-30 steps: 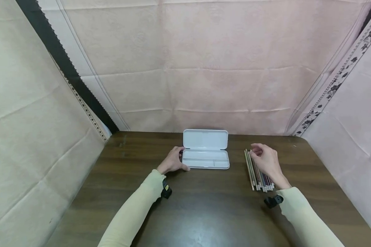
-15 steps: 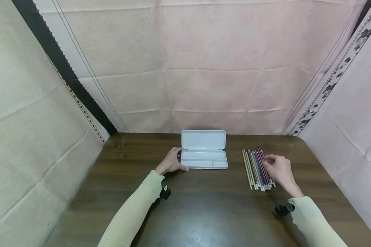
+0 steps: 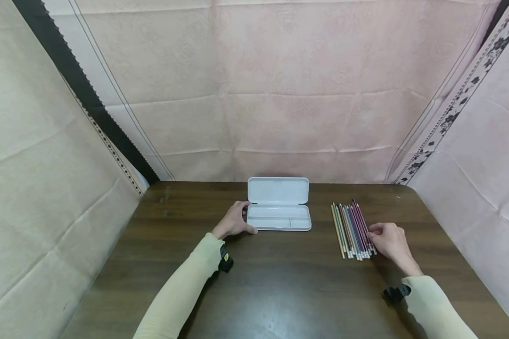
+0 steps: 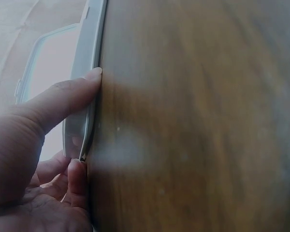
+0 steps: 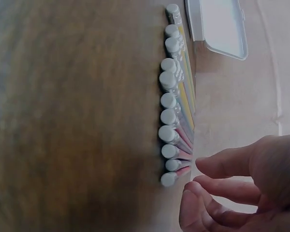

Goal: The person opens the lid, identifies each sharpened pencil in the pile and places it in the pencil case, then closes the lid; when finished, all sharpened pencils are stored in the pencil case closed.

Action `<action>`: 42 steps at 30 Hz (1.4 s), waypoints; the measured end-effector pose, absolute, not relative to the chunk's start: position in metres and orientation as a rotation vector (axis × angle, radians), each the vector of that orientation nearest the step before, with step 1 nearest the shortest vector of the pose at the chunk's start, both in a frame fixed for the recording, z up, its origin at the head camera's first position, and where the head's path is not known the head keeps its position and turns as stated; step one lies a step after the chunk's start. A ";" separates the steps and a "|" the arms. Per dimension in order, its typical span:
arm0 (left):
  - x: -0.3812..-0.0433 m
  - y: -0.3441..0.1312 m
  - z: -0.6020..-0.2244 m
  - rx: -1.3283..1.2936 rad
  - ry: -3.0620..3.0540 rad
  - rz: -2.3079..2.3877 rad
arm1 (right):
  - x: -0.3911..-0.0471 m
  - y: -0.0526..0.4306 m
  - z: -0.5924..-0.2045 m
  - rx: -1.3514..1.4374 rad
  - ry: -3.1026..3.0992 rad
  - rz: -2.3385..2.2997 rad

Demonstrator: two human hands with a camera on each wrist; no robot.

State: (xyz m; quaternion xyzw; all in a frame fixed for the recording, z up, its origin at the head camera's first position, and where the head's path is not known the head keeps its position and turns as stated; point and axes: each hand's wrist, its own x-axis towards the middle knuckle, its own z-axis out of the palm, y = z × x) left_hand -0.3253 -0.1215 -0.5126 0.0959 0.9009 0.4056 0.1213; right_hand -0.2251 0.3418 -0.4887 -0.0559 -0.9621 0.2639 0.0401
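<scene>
A white pencil case (image 3: 279,217) lies open on the table with its lid (image 3: 278,190) raised at the back. Its tray has dividers and no pencils. My left hand (image 3: 234,220) holds the case's left end, the thumb along the front wall and the fingers around the end, as the left wrist view shows. Several pencils (image 3: 351,230) lie side by side to the right of the case, eraser ends toward me. My right hand (image 3: 389,241) is at the right edge of this row, thumb and fingers loosely bent, fingertips right beside the outermost pencil.
The brown wooden table (image 3: 280,287) reaches back to a pale cloth wall (image 3: 280,94). More cloth hangs at left and right. Each wrist carries a small black camera.
My right hand has moved from over the pencils' far ends to the row's right side and nearer me, uncovering the pencils. My left hand stays on the case.
</scene>
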 end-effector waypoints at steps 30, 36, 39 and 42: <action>-0.324 -0.123 -0.512 0.264 2.620 1.190 | -0.222 0.350 -0.498 -0.257 -2.966 0.786; -0.324 -0.122 -0.512 0.269 2.623 1.188 | -0.221 0.351 -0.498 -0.284 -2.971 0.769; -0.324 -0.122 -0.512 0.269 2.624 1.186 | -0.221 0.351 -0.497 -0.297 -2.976 0.762; -0.325 -0.122 -0.513 0.273 2.627 1.185 | -0.220 0.351 -0.497 -0.301 -2.978 0.752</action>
